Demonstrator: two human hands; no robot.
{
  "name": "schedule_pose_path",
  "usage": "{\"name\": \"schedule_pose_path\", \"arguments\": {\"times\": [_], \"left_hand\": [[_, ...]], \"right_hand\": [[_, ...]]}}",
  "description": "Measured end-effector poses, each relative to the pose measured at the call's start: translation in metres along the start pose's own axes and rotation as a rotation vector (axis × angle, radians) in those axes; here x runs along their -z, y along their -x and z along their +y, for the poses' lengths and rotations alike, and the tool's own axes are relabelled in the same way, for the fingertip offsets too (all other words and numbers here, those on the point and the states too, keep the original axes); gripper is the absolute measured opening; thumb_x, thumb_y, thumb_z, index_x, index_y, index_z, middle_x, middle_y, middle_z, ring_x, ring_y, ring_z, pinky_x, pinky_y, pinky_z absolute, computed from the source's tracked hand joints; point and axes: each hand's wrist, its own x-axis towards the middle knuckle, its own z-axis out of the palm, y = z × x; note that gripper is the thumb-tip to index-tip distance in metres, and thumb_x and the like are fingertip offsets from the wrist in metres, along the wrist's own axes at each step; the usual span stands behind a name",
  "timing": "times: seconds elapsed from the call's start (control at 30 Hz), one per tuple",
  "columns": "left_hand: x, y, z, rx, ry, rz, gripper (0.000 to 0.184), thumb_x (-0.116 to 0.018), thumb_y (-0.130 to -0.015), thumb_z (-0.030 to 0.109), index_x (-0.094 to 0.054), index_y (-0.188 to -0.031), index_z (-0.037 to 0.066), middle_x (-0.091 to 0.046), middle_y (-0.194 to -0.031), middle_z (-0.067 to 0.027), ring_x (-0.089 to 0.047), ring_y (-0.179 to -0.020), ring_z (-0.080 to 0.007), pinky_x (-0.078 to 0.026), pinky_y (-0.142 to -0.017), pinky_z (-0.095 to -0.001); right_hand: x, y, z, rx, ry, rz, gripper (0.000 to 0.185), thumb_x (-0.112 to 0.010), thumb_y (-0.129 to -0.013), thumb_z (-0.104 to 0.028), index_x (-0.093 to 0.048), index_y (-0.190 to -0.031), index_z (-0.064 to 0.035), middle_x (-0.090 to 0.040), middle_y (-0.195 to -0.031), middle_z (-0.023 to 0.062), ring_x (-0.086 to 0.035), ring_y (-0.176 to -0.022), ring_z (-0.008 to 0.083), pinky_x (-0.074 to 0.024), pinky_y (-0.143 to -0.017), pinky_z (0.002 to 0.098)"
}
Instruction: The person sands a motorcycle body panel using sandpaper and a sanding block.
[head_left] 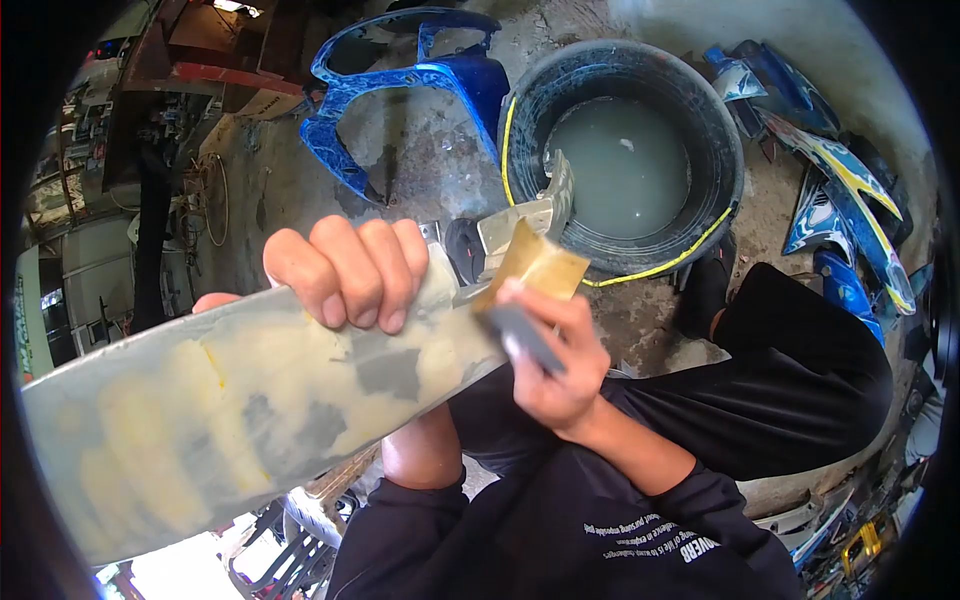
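A long grey panel with cream-yellow patches (240, 400) stretches from the left edge to the middle of the view. My left hand (350, 270) grips its upper edge, four fingers curled over the front face. At the panel's right end, my right hand (560, 365) holds a dark grey block (527, 338) together with a folded tan sheet that looks like sandpaper (540, 265). The block's lower side is against or very near the panel; blur hides the exact contact. A narrow curved end of the panel (520, 225) reaches toward the bucket.
A black bucket (730, 150) with cloudy water stands beyond my hands. A blue frame (465, 85) lies on the floor to its left. Blue, white and yellow panels (850, 180) lie at the right. My bent leg (780, 390) is at the right, a reddish wooden structure (215, 70) upper left.
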Motion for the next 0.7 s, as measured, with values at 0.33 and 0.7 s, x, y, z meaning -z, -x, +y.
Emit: {"name": "schedule_pose_path", "arguments": {"times": [0.33,0.7], "left_hand": [[0.003,0.0,0.001,0.024,-0.002,-0.012,0.066,-0.023,-0.102,0.064,-0.046,-0.077,0.007,-0.047,-0.067,-0.0061,-0.046,-0.056,-0.0179,-0.035,-0.062,-0.0336],[0.001,-0.002,0.003,0.039,0.001,-0.025,0.067,-0.024,-0.101,0.065,-0.047,-0.077,0.006,-0.047,-0.068,-0.0064,-0.046,-0.056,-0.0179,-0.036,-0.063,-0.0341]], "right_hand": [[0.003,-0.008,0.015,-0.053,0.02,-0.02,0.047,-0.074,-0.067,0.008,-0.071,-0.113,-0.0003,-0.069,-0.116,0.0128,-0.062,-0.088,0.027,-0.0509,-0.078,0.034],[0.009,-0.01,0.008,0.061,0.034,-0.075,0.044,-0.074,-0.07,0.007,-0.073,-0.112,-0.0031,-0.07,-0.113,0.0119,-0.063,-0.087,0.0253,-0.0505,-0.078,0.0346]]}}
